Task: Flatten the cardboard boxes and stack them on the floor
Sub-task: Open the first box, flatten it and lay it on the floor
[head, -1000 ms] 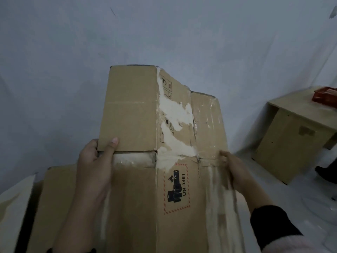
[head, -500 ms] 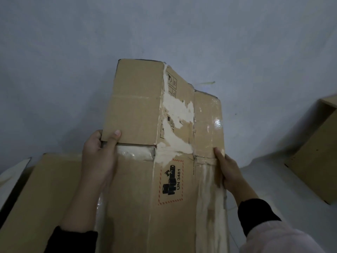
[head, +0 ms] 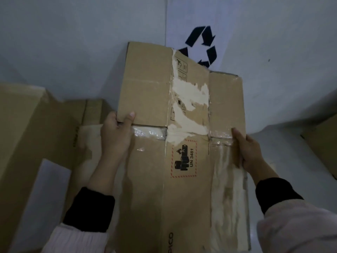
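Note:
A flattened brown cardboard box (head: 149,179) with torn white patches, clear tape and a red-framed "UN 3481" battery label fills the middle of the view, held flat in front of me. My left hand (head: 116,136) grips its left edge, thumb on top at the base of the upper left flap. My right hand (head: 249,152) grips its right edge at the taped seam. Both sleeves are pale with black cuffs.
More brown cardboard (head: 36,128) lies on the left, reaching under the held box. A white sheet with a black recycling symbol (head: 202,44) lies on the pale floor beyond the box. A cardboard-coloured edge (head: 321,139) shows at the right.
The view has tilted down and left: the recycling symbol has come into sight and the wooden table on the right has left it. Both hands keep their grip on the box.

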